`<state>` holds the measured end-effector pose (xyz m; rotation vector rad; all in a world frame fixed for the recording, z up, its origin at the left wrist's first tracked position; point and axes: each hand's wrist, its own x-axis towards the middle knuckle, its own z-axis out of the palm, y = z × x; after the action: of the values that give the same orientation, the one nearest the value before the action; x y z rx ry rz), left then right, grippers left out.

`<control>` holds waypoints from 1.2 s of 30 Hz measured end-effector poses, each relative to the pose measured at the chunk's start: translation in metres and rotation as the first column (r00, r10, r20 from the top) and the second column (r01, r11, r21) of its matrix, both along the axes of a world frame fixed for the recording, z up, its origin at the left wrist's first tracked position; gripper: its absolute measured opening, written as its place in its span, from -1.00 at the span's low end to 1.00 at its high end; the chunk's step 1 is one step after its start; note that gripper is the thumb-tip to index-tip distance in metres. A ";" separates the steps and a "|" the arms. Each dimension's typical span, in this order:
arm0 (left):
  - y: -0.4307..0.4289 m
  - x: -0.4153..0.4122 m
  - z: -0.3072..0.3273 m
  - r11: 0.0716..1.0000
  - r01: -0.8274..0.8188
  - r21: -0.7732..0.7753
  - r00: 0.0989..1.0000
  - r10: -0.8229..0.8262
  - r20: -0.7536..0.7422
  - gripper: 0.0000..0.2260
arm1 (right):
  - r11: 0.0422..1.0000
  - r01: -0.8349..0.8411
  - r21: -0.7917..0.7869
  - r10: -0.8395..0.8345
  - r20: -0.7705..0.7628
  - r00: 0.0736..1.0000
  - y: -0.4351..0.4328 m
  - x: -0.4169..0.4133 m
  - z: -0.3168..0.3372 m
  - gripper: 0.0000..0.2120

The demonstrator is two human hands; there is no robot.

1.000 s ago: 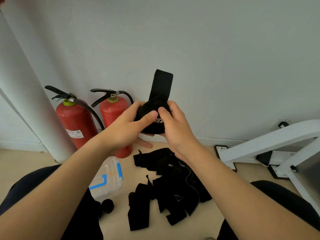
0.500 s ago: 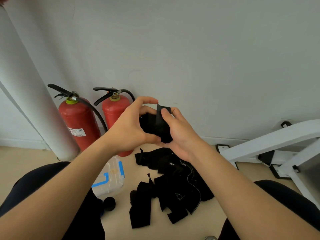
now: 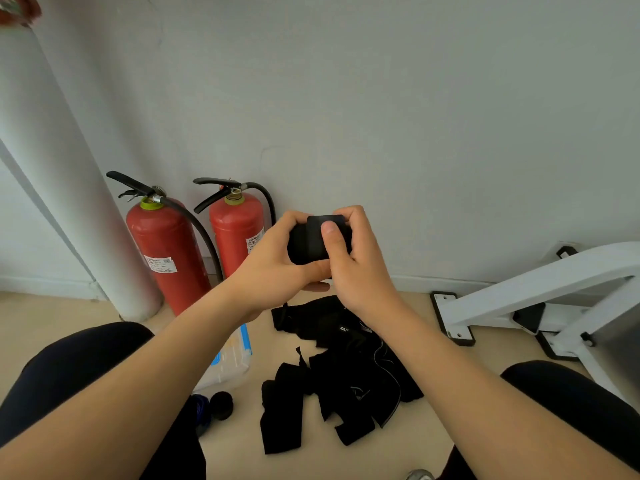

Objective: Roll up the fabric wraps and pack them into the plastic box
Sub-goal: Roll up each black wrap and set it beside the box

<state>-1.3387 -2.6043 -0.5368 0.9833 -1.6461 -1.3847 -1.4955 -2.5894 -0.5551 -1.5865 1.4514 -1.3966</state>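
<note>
A rolled wrap is held closed in mid-air.
It is gripped by the curled fingers of the left hand and right hand, with the right thumb pressed on its tail. The tail is best pressed flat and the roll kept tight before the plastic box, on the floor at the near left, is reached.

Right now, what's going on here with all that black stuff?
A person grips a rolled-up black fabric wrap in the left hand and right hand, the right thumb pressing its end flap down. More loose wraps lie piled on the floor below. The plastic box lies on the floor to the left, partly behind the left arm.
</note>
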 end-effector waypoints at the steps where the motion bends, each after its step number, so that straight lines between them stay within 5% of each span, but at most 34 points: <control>1: 0.003 0.000 0.000 0.999 -0.020 -0.042 1.000 0.020 0.002 -0.58 | 1.000 0.002 -0.010 -0.002 -0.015 1.000 0.002 0.003 -0.002 -0.89; 5: 0.011 0.003 0.002 0.981 -0.055 -0.184 0.998 0.059 0.017 -0.52 | 0.999 -0.016 0.033 0.011 0.140 0.990 0.011 0.008 -0.007 -0.88; 9: 0.020 0.009 0.008 0.967 -0.083 -0.242 0.995 0.095 0.037 -0.50 | 0.927 -0.219 0.305 0.085 0.398 0.914 0.017 0.004 0.003 -0.53; 12: 0.027 0.012 0.007 0.987 0.004 -0.160 0.994 0.014 0.111 -0.55 | 0.927 -0.191 0.324 0.084 0.316 0.945 0.024 0.008 -0.001 -0.59; 18: 0.036 0.025 -0.002 0.982 0.188 0.034 0.978 -0.191 0.085 -0.71 | 0.992 -0.047 0.121 0.043 0.033 0.999 0.041 0.005 -0.014 -0.77; 22: 0.030 0.040 -0.027 0.978 0.193 0.075 0.960 -0.204 0.193 -0.72 | 0.964 -0.100 0.246 0.148 -0.186 0.971 0.038 0.000 -0.022 -0.74; 25: 0.016 0.058 -0.058 0.957 0.287 -0.041 0.804 -0.217 0.554 -0.61 | 0.849 -0.105 0.518 0.422 -0.544 0.725 0.027 -0.010 -0.030 -0.68; 28: 0.012 0.074 -0.105 0.948 0.318 0.005 0.537 -0.185 0.823 -0.53 | 0.597 -0.017 0.802 0.725 -0.530 0.440 0.023 -0.008 -0.049 -0.76; 31: 0.022 0.086 -0.171 0.974 0.176 0.146 0.468 -0.213 0.857 -0.55 | 0.601 0.081 0.795 0.794 -0.606 0.053 0.026 0.009 -0.083 -0.85; 33: 0.034 0.091 -0.214 0.975 0.105 0.196 0.419 -0.222 0.880 -0.62 | 0.626 0.054 0.778 0.778 -0.628 0.032 0.027 0.020 -0.108 -0.89; 36: 0.057 0.093 -0.273 0.986 -0.015 0.168 0.308 -0.155 0.939 -0.69 | 0.549 0.004 0.836 0.793 -0.522 0.316 0.021 0.024 -0.146 -0.81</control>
<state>-1.2456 -2.5471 -0.8098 2.1434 -2.4549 -0.9367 -1.4713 -2.5685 -0.7006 -1.9471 1.5193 0.5892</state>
